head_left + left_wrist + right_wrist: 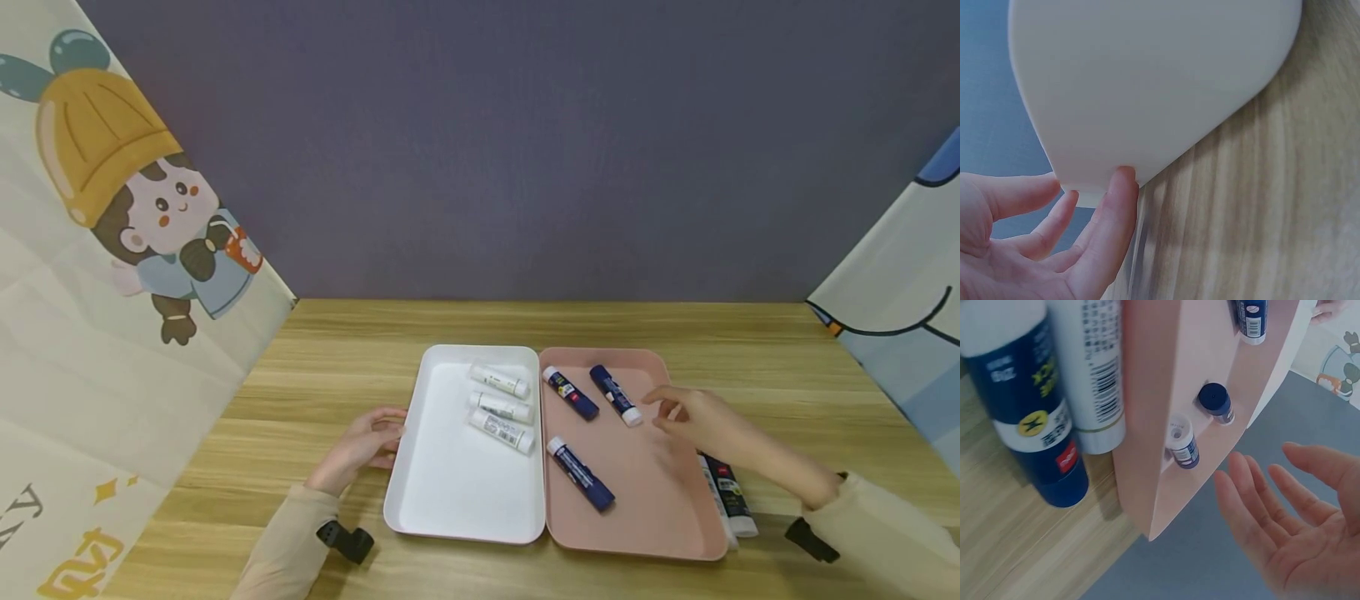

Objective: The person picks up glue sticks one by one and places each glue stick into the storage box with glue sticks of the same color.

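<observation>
My left hand is at the left side of a white tray, its fingertips touching the rim and wall, as the left wrist view shows up close on the pale wall. Inside that tray three clear-white glue sticks lie along the right side. My right hand hovers over the right edge of a pink tray, fingers parted and holding nothing. Nearest to it is a dark blue glue stick with a white end. Two more blue glue sticks, one upper left and one lower, share the tray.
Against the pink tray's right outer side lie a blue glue stick and a white one, partly under my right arm in the head view. The trays stand side by side on a wooden table. A dark panel rises behind.
</observation>
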Available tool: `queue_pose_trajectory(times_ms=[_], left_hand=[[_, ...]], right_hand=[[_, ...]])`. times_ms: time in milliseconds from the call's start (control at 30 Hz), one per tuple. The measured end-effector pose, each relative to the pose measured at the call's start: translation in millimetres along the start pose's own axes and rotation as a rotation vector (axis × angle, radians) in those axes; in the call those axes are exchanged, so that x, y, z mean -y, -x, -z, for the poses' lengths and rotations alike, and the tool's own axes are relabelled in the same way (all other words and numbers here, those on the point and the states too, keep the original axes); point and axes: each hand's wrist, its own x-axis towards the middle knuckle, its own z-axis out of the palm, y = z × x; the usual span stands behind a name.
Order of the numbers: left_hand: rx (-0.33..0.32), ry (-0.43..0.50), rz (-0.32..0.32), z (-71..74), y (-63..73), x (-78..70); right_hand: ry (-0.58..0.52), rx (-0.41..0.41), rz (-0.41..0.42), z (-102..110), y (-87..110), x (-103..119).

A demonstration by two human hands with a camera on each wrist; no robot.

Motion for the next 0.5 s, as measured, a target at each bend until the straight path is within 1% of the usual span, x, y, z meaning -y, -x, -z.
queue_pose_trajectory(times_ms=[133,267,400,500], left_hand=[[0.01,0.0,-0.005,0.8,-0.3,0.8],[0.002,-0.002,0.001,0.9,-0.1,0.6],[-0.002,-0.009,0.003,0.7,0.7,0.0],[0.0,-0.012,0.003,0.6,1.1,-0.5]], right_hand=[[0.013,-0.005,-0.011,3.3,4.7,-7.0],[-0.004,-0.004,-0.029,6.2,10.5,-14.1],[-0.016,-0.013,-0.022,7.0,18.0,-20.3],[-0.001,-0.033,-0.047,7.0,23.0,-25.1]])
